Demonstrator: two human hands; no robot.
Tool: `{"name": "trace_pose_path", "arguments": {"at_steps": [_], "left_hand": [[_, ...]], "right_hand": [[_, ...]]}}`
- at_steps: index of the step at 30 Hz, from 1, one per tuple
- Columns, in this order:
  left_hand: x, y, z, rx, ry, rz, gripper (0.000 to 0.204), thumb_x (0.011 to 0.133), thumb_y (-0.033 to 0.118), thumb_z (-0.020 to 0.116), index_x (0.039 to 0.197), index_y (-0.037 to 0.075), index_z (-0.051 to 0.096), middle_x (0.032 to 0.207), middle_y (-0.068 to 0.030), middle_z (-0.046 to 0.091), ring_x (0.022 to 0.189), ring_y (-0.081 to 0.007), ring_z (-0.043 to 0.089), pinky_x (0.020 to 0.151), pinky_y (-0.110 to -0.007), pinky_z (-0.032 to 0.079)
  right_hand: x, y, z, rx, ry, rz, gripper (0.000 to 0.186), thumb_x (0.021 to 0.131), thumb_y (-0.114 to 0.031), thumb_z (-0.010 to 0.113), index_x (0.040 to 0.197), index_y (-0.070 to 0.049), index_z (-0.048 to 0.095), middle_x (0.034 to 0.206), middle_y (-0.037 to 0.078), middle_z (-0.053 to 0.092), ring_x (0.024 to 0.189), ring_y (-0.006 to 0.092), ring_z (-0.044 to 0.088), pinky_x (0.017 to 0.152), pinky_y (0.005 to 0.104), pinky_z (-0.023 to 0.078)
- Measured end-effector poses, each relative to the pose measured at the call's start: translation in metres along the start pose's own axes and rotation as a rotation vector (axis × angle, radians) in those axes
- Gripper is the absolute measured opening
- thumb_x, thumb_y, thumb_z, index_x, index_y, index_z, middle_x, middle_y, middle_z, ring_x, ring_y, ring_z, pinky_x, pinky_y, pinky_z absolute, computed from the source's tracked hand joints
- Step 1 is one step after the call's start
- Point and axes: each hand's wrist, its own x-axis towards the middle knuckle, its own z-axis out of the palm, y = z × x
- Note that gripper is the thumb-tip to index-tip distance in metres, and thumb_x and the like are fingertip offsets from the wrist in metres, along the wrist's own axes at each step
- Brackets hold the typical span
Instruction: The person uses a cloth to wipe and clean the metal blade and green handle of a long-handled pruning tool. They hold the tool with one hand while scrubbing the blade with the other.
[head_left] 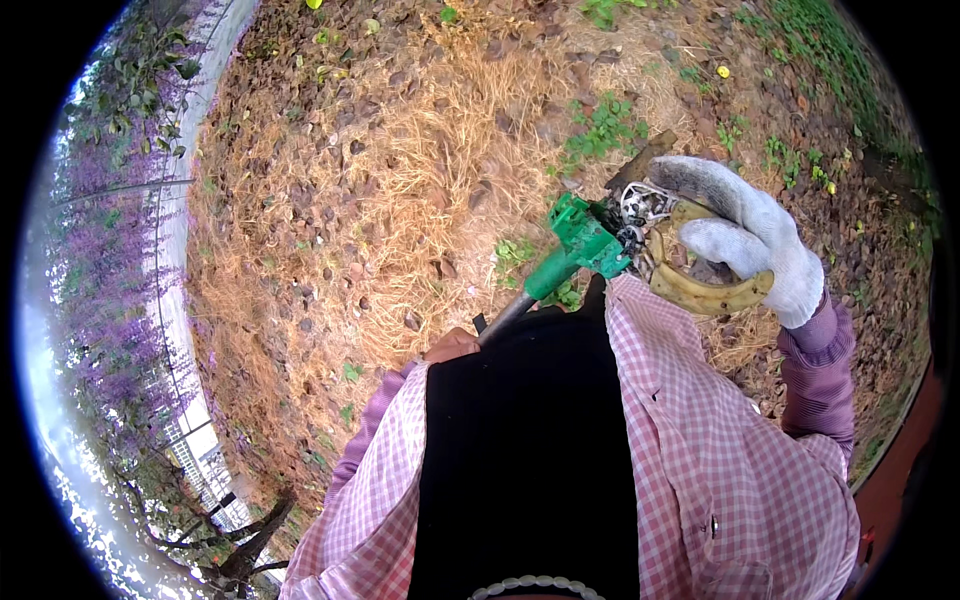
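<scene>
The ground [400, 180] fills most of the view – a rough mat of dry straw-coloured grass and brown fallen leaves, with a few small green weeds [600, 125] poking through. Along the left rim runs a pale curved kerb [175, 230], and beyond it a mass of purple flowering shrubs [100, 250].

Next in size is the person's own front: a pink-and-white checked shirt [700, 430] of soft woven cloth, with a plain black panel [520, 460] down the middle.

One tool [585, 245] is held out above the ground, just in front of the chest. It has a green moulded plastic body, a thin dark metal shaft running back toward the lower left, a cluster of scuffed metal parts at its head and a worn yellowish curved handle [700, 290] under the right hand.

The right hand [745, 235] wears one knitted white work glove, grey with dirt at the fingertips – its grip is wrapped around the curved handle and the metal head. The left hand [450, 345] is bare and mostly hidden behind the shirt; it lies at the shaft, but whether it is closed on it cannot be told
</scene>
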Motion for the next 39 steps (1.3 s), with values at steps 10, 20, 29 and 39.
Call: {"name": "trace_pose_path", "arguments": {"at_steps": [10,20,29,39], "left_hand": [[0.003,0.046,-0.002,0.106,-0.224,-0.033,0.045,0.090,0.036,0.055,0.056,0.010,0.039,0.054,0.0067,0.031,0.051,-0.0039,0.029,0.046,-0.027,0.021],[0.004,0.106,0.024,0.658,-0.028,0.123,0.052,0.084,0.040,0.060,0.118,0.001,0.051,0.098,-0.0097,0.059,0.096,-0.0208,0.059,0.086,-0.031,0.046],[0.053,0.212,0.131,0.629,0.091,0.601,0.089,0.070,0.040,0.076,0.136,0.001,0.029,0.119,-0.0179,0.050,0.108,-0.0285,0.052,0.090,-0.040,0.044],[0.082,0.211,0.142,0.804,0.481,0.694,0.075,0.070,0.047,0.071,0.118,-0.006,0.047,0.083,-0.0203,0.062,0.073,-0.0312,0.063,0.067,-0.038,0.050]], "right_hand": [[0.008,-0.039,-0.001,0.206,-0.100,0.245,0.032,0.083,-0.022,0.059,0.106,0.000,0.062,0.081,0.000,0.061,0.061,0.0030,0.047,0.052,0.0189,0.038],[0.018,-0.046,-0.010,0.392,-0.121,0.253,0.025,0.083,-0.024,0.059,0.095,-0.002,0.060,0.080,0.003,0.057,0.061,0.0057,0.048,0.057,0.0191,0.040],[0.020,-0.044,-0.018,0.750,-0.214,0.234,0.039,0.084,-0.024,0.056,0.108,0.006,0.055,0.099,0.017,0.062,0.083,0.0228,0.065,0.070,0.0304,0.055],[0.032,-0.028,-0.016,0.511,-0.308,0.081,0.078,0.058,-0.015,0.079,0.124,0.005,0.042,0.106,0.012,0.057,0.094,0.0195,0.060,0.078,0.0313,0.051]]}}
